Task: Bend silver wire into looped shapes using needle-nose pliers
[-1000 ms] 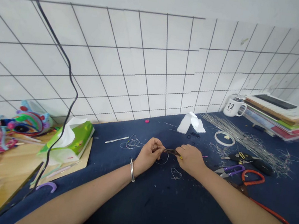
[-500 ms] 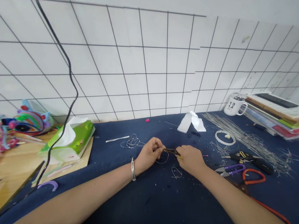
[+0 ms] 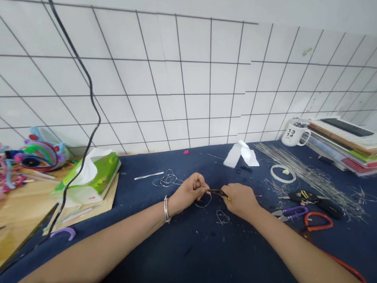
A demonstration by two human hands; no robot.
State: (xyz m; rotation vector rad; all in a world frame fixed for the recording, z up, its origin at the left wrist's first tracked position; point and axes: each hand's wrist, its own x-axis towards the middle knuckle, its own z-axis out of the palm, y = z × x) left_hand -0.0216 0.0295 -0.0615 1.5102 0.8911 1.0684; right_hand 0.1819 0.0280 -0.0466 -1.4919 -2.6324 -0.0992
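In the middle of the head view, my left hand (image 3: 191, 192) is closed in a pinch on a thin wire (image 3: 204, 206), which curves below the fingertips in a loop. My right hand (image 3: 240, 199) is wrapped round a pair of pliers (image 3: 217, 191); a bit of yellow handle shows at the fingers. The dark jaws point left and meet the wire at my left fingertips. Whether the jaws are closed on it is too small to tell. A tangle of wire (image 3: 168, 179) lies left of my left hand, and a small wire piece (image 3: 223, 217) lies below the pliers.
At right lie purple-handled scissors (image 3: 294, 213), red-handled cutters (image 3: 318, 221), a coil of white wire (image 3: 283, 173) and a heap of metal wires (image 3: 298, 165). A mug (image 3: 294, 134) and stacked books (image 3: 361, 146) stand behind. At left are a green tissue pack (image 3: 107, 174) and a black cable (image 3: 90, 84).
The view has shifted slightly. Both hands keep their grips at nearly the same spot, with the pliers' jaws still at my left fingertips.
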